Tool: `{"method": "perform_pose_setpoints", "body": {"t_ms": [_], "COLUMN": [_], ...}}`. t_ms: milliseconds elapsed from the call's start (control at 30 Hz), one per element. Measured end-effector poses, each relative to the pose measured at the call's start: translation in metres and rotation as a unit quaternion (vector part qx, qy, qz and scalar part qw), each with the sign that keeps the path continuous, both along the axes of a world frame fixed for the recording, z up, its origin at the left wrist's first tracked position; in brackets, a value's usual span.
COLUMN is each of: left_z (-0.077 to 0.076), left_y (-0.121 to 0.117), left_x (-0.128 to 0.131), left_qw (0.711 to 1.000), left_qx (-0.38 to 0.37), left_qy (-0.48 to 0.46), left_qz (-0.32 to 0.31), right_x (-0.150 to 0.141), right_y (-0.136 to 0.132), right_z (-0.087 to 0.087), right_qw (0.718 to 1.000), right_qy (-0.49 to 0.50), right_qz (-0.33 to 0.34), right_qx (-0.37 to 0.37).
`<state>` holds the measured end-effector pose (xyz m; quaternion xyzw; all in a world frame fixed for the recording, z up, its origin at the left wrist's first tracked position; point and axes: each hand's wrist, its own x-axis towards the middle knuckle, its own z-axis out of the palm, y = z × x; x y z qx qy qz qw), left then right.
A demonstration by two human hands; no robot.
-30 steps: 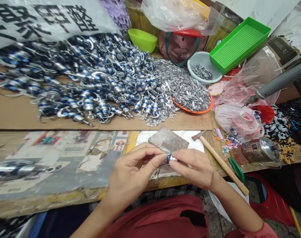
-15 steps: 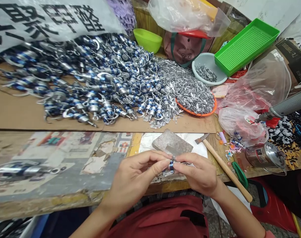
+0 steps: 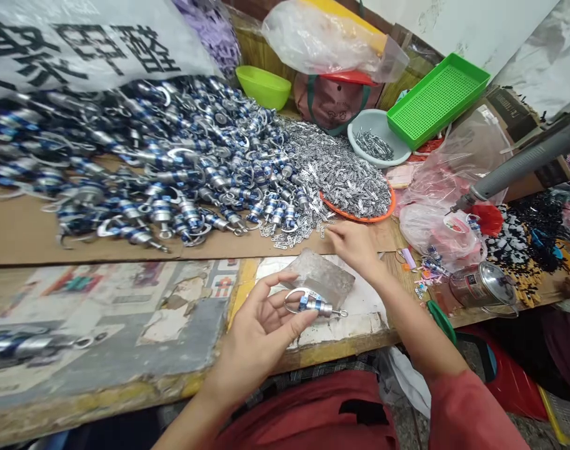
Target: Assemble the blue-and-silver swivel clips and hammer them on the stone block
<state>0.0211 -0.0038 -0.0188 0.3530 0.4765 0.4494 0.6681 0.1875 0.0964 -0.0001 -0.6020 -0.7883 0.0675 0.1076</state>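
My left hand (image 3: 261,328) holds a blue and silver swivel clasp (image 3: 313,304) between thumb and fingers, just above the table's front edge and the grey stone block (image 3: 320,277). My right hand (image 3: 353,244) reaches forward over the cardboard, fingers pinched at the loose small silver link plates (image 3: 294,232) beside the orange dish (image 3: 357,215) heaped with them. Whether it holds a plate is hidden. A big pile of blue and silver clasps (image 3: 172,162) lies at the back left.
A hammer's wooden handle is mostly hidden under my right arm. A metal tin (image 3: 482,284), plastic bags (image 3: 435,225), a white bowl of pins (image 3: 376,140), a green bowl (image 3: 264,84), a green tray (image 3: 437,97) and a grey rotary tool (image 3: 514,165) fill the right and back.
My right hand let go of the clasp and moved forward to the loose link plates. My left hand kept the clasp, now lying across its fingers.
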Motion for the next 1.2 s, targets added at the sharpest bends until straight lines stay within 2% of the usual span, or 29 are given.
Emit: {"method": "perform_pose_setpoints", "body": {"t_ms": [100,200,400,467,533,633,700,833,1000,1100,1200], "left_z": [0.003,0.004,-0.004,-0.006,-0.008,-0.009,-0.008,-0.007,-0.006,-0.006,-0.006], "left_y": [-0.002,-0.004,0.0,0.001,0.002,0.003,0.004,0.003,0.001,0.0,0.0], "left_x": [0.001,0.001,0.001,0.0,-0.001,-0.001,0.0,0.001,0.0,0.0,0.0], "left_qw": [1.0,0.998,0.997,0.997,0.998,0.997,0.997,0.995,0.996,0.995,0.996], "left_qx": [-0.02,-0.041,-0.043,-0.038,-0.029,-0.021,-0.017,-0.007,-0.01,-0.02,-0.038], "left_qy": [-0.004,-0.025,-0.039,-0.043,-0.047,-0.059,-0.071,-0.088,-0.084,-0.087,-0.073], "left_qz": [-0.011,-0.035,-0.046,-0.045,-0.038,-0.036,-0.036,-0.034,-0.036,-0.033,-0.027], "right_x": [-0.011,-0.014,0.007,0.013,0.015,0.012,0.009,0.004,-0.001,0.002,0.025], "right_y": [0.023,0.026,0.019,0.005,-0.018,-0.058,-0.076,-0.09,-0.101,-0.112,-0.116], "right_z": [-0.014,-0.021,-0.008,-0.001,0.003,0.003,0.001,0.002,0.006,0.005,0.0], "right_qw": [0.999,0.997,0.999,0.999,0.993,0.952,0.938,0.947,0.964,0.97,0.975], "right_qy": [-0.052,-0.081,-0.049,-0.016,0.066,0.204,0.206,0.122,0.04,0.066,0.102], "right_qz": [0.0,0.004,0.015,0.041,0.094,0.201,0.235,0.242,0.234,0.208,0.138], "right_qx": [-0.015,-0.017,-0.007,-0.005,0.023,0.108,0.152,0.175,0.123,0.103,0.14]}}
